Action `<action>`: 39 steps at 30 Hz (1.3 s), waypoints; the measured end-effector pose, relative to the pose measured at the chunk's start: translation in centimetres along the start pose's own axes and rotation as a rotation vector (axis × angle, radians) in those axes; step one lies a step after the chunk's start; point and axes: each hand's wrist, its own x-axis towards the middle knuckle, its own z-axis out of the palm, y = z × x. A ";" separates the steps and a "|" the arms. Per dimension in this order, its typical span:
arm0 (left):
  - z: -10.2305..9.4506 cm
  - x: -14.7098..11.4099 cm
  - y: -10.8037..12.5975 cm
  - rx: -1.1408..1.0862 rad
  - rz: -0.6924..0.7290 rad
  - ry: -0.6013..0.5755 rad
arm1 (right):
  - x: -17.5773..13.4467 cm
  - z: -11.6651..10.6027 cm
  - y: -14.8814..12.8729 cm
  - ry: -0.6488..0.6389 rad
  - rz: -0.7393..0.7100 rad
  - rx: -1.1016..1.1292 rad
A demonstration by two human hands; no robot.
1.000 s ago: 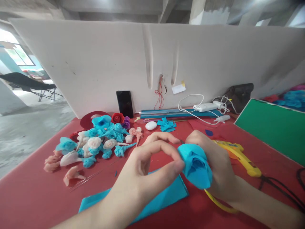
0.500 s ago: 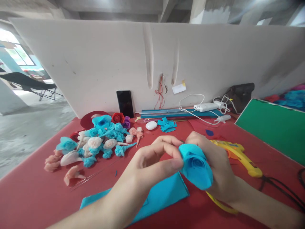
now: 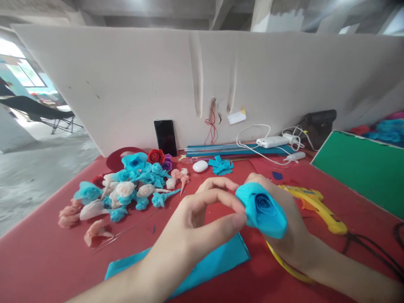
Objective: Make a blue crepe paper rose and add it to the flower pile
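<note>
A blue crepe-paper rose (image 3: 261, 206) with a spiral centre is held up between my two hands. My left hand (image 3: 202, 214) pinches its left petal edge between thumb and fingers. Behind the flower, my right hand (image 3: 288, 214) is closed around its base; most of those fingers are hidden by the petals. Below my hands lies a folded sheet of blue crepe paper (image 3: 217, 261). A yellow glue gun (image 3: 318, 206) rests just right of my right hand. Part of a yellow ring-like object (image 3: 290, 269) shows beneath my right wrist.
Finished paper flowers (image 3: 126, 189) in blue, white and pink are heaped at left. Behind stand a phone (image 3: 166, 136), a white egg-shaped object (image 3: 200, 166), blue paper strips (image 3: 221, 165) and a white power strip with cables (image 3: 271, 142). A green board (image 3: 362, 168) sits at right.
The rose has turned and tilted, so its spiral centre now faces me more and points further right. My left fingers have shifted slightly right along its edge.
</note>
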 end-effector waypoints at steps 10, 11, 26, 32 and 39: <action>-0.8 0.1 0.4 0.443 0.373 0.220 | 0.7 -0.2 -1.7 -0.102 0.360 0.189; -0.9 0.2 0.5 0.529 0.444 0.233 | 0.7 -0.1 -1.9 -0.125 0.435 0.216; -1.6 0.6 1.4 1.279 0.927 0.287 | -0.1 0.6 -2.8 -0.348 0.813 0.698; -1.7 0.2 1.3 1.237 0.956 0.303 | -0.3 0.6 -2.9 -0.358 0.832 0.699; -1.7 0.2 1.2 1.198 0.921 0.312 | 0.0 0.4 -3.2 -0.374 0.708 0.595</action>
